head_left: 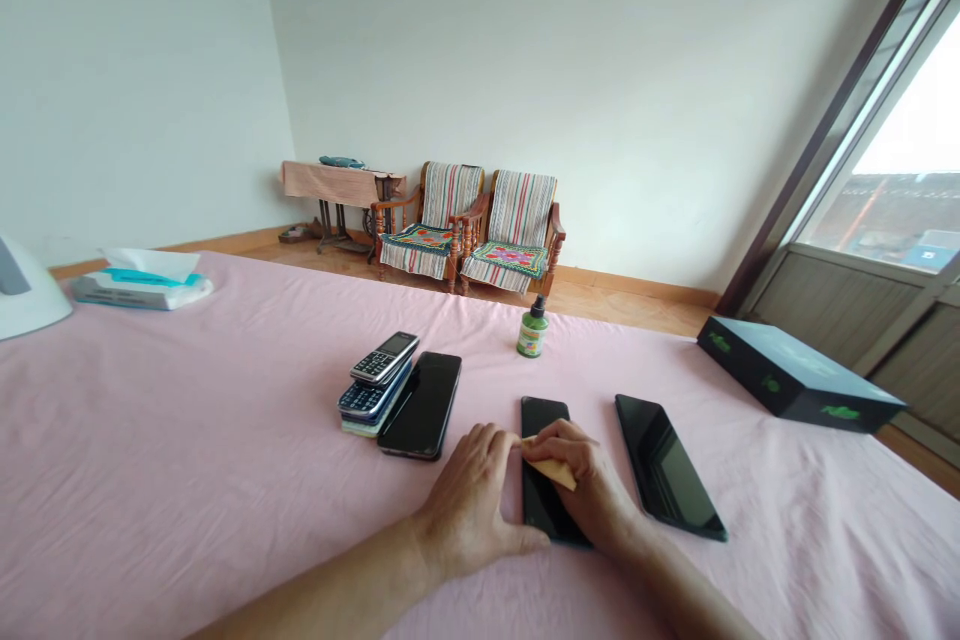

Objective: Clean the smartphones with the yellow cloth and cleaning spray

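Observation:
A black smartphone (pixel 541 505) lies face up on the pink cloth between my hands. My left hand (pixel 474 492) grips it along its left side, fingers curled near the upper part and thumb at the lower end. My right hand (pixel 592 480) is closed on a folded yellow wiping cloth (pixel 556 472), which presses on the phone's screen. Part of the phone is hidden beneath the hand and cloth. To the right lies a second black smartphone (pixel 670 465). On the left, another smartphone (pixel 424 405) rests beside a stack of keypad phones (pixel 382 375).
A green spray bottle (pixel 532 330) stands beyond the phones. At the right is a black box (pixel 799 375); a tissue pack (pixel 142 282) and a white object (pixel 28 290) are far left. Past the table's far edge stand two chairs (pixel 480 220) and a covered sewing table (pixel 337 185).

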A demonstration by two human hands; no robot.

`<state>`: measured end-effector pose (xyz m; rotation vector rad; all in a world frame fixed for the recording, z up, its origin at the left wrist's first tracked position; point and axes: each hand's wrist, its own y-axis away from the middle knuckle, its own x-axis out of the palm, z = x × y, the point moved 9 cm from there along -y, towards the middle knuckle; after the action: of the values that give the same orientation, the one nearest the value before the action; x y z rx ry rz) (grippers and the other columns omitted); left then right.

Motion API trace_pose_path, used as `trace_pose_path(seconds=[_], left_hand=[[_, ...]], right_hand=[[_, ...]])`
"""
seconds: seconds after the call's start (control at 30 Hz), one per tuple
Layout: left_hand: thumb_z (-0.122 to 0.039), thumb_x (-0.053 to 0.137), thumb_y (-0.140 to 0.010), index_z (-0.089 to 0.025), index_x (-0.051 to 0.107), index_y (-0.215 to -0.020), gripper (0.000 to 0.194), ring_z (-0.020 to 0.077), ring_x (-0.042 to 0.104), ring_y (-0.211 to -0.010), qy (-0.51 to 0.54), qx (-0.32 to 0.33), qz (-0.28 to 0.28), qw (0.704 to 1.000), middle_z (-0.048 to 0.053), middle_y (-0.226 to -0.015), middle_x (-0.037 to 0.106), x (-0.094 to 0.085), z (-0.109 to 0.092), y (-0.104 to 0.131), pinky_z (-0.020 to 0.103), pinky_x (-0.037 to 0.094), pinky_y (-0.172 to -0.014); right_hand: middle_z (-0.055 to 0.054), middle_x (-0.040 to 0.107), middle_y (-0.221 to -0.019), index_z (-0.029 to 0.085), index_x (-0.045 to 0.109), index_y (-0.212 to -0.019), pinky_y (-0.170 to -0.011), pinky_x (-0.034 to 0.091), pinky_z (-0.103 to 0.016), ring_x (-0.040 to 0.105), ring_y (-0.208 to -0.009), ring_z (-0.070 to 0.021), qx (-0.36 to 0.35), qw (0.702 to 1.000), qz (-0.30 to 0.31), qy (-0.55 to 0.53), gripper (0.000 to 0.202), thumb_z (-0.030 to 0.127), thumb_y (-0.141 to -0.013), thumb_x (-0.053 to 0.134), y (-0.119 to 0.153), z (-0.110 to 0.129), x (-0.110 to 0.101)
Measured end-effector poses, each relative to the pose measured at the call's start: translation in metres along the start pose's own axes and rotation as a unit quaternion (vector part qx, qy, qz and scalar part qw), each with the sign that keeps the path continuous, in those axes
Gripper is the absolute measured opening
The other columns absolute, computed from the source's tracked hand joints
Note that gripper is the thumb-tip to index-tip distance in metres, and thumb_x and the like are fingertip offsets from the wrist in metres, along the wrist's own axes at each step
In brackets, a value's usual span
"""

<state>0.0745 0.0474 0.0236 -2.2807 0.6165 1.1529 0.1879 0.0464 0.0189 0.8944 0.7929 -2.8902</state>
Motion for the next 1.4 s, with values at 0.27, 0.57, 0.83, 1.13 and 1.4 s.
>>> trace_pose_path(seconds=[0.27, 0.57, 0.83, 1.13, 1.4], left_hand=[[-0.040, 0.087, -0.047, -0.019, 0.048, -0.127, 0.092, 0.0321, 0.046, -0.110, 0.023, 0.005, 0.026, 0.999, 0.011, -0.120, 0.050, 0.004, 0.003, -0.001, 0.045, 0.040, -0.097], [-0.054, 0.082, -0.053, -0.018, 0.051, -0.129, 0.090, 0.0334, 0.044, -0.111, 0.012, 0.017, 0.044, 0.999, 0.012, -0.119, 0.052, 0.003, 0.000, -0.002, 0.048, 0.037, -0.099], [-0.051, 0.082, -0.054, -0.019, 0.051, -0.130, 0.089, 0.0319, 0.044, -0.111, 0.014, 0.018, 0.042, 0.999, 0.011, -0.119, 0.052, 0.003, 0.000, -0.002, 0.046, 0.037, -0.099], [-0.050, 0.082, -0.054, -0.018, 0.052, -0.128, 0.086, 0.0318, 0.045, -0.108, 0.004, 0.018, 0.041, 0.999, 0.011, -0.116, 0.053, 0.001, -0.002, -0.001, 0.046, 0.039, -0.096], [-0.052, 0.082, -0.053, -0.020, 0.052, -0.128, 0.087, 0.0322, 0.045, -0.110, 0.003, 0.020, 0.034, 0.999, 0.011, -0.117, 0.053, 0.003, 0.000, -0.002, 0.047, 0.038, -0.097]], right_hand=[[-0.002, 0.063, -0.073, 0.019, 0.070, -0.063, -0.062, 0.044, -0.022, 0.060, -0.071, -0.0138, 0.049, 0.987, 0.136, -0.067, 0.033, -0.005, -0.059, 0.048, 0.018, 0.036, 0.008], [-0.004, 0.068, -0.079, 0.021, 0.072, -0.076, -0.067, 0.046, -0.028, 0.063, -0.073, -0.0184, 0.096, 0.981, -0.156, 0.068, 0.017, 0.019, -0.076, 0.055, -0.018, -0.029, -0.064], [-0.007, 0.067, -0.074, 0.021, 0.074, -0.074, -0.071, 0.046, -0.032, 0.061, -0.074, -0.0208, 0.043, 0.986, -0.106, 0.124, 0.019, 0.017, -0.075, 0.055, -0.033, -0.042, -0.040], [-0.006, 0.063, -0.077, 0.020, 0.071, -0.079, -0.066, 0.046, -0.029, 0.059, -0.072, -0.0182, 0.029, 0.990, -0.060, 0.128, 0.018, 0.016, -0.081, 0.054, 0.005, -0.010, -0.032], [-0.006, 0.060, -0.073, 0.019, 0.068, -0.072, -0.064, 0.045, -0.027, 0.059, -0.071, -0.0176, 0.027, 0.996, -0.031, 0.080, 0.019, 0.012, -0.080, 0.053, 0.039, 0.012, -0.023]])
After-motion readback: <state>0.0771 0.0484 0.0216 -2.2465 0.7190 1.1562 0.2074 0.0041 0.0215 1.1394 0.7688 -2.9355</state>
